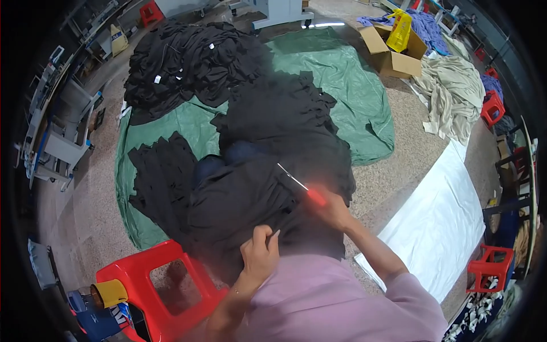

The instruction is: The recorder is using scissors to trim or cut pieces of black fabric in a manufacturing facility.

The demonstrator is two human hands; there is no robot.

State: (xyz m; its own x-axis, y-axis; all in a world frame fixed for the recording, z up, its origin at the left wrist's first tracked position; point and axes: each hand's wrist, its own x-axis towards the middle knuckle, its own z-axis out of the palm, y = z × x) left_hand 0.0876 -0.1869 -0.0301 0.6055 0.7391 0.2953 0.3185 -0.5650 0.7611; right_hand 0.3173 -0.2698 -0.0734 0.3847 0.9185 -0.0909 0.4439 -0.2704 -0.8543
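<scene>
Black cloth [239, 196] is spread over my lap and knees. At its near edge, my left hand [259, 252] has its fingers curled in, apparently pinching the black garment; the pinch itself is partly hidden. My right hand [333, 212] is closed around the red handle of slim scissors [294, 178], whose narrow metal blades point up and left over the cloth. A reddish blur covers the handle. Beyond my knees lies a stack of black garments [279, 111], with another black bundle [162, 171] to the left.
A green tarp [373, 128] lies under the stacks, with a large black heap [194, 62] at its far left. Close on my left stands a red stool [137, 262]. White sheeting [433, 216] lies to the right, below pale cloth [450, 91] and a cardboard box [401, 64].
</scene>
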